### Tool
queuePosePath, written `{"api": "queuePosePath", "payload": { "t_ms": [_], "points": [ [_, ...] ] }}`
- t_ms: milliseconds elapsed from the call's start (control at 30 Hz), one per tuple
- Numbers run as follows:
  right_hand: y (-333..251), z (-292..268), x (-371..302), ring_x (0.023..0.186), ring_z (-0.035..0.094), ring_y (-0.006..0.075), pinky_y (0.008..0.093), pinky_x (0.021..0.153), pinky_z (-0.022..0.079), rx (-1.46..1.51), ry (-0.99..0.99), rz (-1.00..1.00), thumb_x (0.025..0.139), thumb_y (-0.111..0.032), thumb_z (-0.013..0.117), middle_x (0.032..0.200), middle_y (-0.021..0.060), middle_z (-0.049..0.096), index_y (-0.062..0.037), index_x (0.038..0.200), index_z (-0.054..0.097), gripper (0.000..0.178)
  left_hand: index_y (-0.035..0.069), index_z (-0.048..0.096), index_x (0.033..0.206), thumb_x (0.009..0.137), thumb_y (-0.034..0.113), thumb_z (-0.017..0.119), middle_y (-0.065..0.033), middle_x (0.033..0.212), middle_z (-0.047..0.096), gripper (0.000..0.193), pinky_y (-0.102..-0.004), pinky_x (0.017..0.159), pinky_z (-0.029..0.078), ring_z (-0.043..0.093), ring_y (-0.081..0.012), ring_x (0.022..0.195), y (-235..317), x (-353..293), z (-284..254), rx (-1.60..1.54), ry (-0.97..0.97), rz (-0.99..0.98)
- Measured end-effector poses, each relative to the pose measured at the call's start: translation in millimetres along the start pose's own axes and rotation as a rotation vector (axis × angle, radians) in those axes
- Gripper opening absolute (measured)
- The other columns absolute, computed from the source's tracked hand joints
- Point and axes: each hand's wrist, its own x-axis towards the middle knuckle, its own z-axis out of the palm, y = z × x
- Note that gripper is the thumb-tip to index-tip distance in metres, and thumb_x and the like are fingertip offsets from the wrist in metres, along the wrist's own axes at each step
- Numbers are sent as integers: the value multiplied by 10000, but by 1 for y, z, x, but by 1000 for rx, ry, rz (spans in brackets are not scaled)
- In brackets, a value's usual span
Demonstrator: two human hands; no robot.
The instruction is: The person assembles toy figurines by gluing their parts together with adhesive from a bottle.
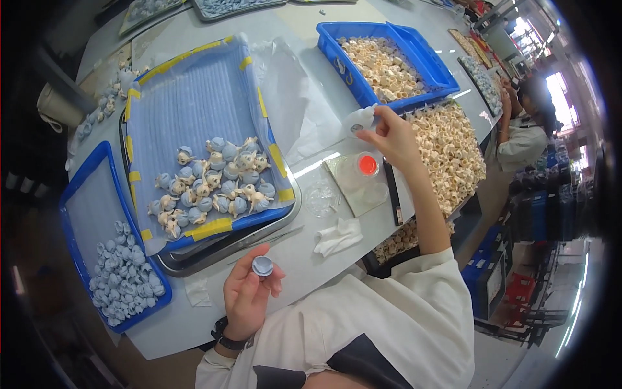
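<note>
In front of my body, my left hand (pixel 247 293) pinches a small blue-grey cup-shaped plastic piece (pixel 262 265), its hollow side facing up. My right hand (pixel 396 137) reaches out over the table, with thumb and forefinger closed at the edge of a small white bottle (pixel 357 120). Near that arm, a clear container with a red lid (pixel 367 165) stands on a pale square pad (pixel 350 194). A large lined tray (pixel 194 97) with yellow tape holds several small figures (pixel 223 175) with cream and blue-grey parts.
Blue-grey pieces (pixel 126 275) fill part of a blue tray (pixel 67 207) at left. Cream parts lie in a blue bin (pixel 330 48) and a heaped tray of cream parts (pixel 447 152) at right. A crumpled white cloth (pixel 338 237) lies nearby. Another person (pixel 523 133) works at far right.
</note>
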Motion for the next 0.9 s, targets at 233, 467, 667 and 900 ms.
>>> {"api": "queuePosePath", "payload": {
  "t_ms": [233,467,667,900],
  "points": [
    [12,-12,-18,726,558,142,254,635,450,297,238,-192,686,-107,681,794,68,568,-7,961,479,355,-42,409,1206,873,201,441,-115,824,576,413,-242,592,414,508,-134,660,-1,-1,3,-31,80,-16],
    [17,-36,-106,845,588,158,267,733,476,705,42,121,758,-16,531,929,106,590,8,1010,446,267,-45,435,1156,860,216,449,-94,763,554,395,-227,545,400,495,-122,627,-1,3,3,-31,111,-13],
    [24,-26,-146,762,575,116,246,680,447,417,0,55,774,-105,552,904,94,596,16,1151,467,406,-47,438,1145,859,230,443,-89,744,546,399,-224,541,398,487,-117,611,1,4,4,-1,120,-38],
    [14,-29,-145,636,565,98,221,574,429,395,49,116,738,-123,600,705,72,612,-6,977,535,273,-51,429,1148,854,241,440,-90,733,541,414,-222,540,395,480,-115,603,-1,3,2,4,133,-33]
  ]
}}
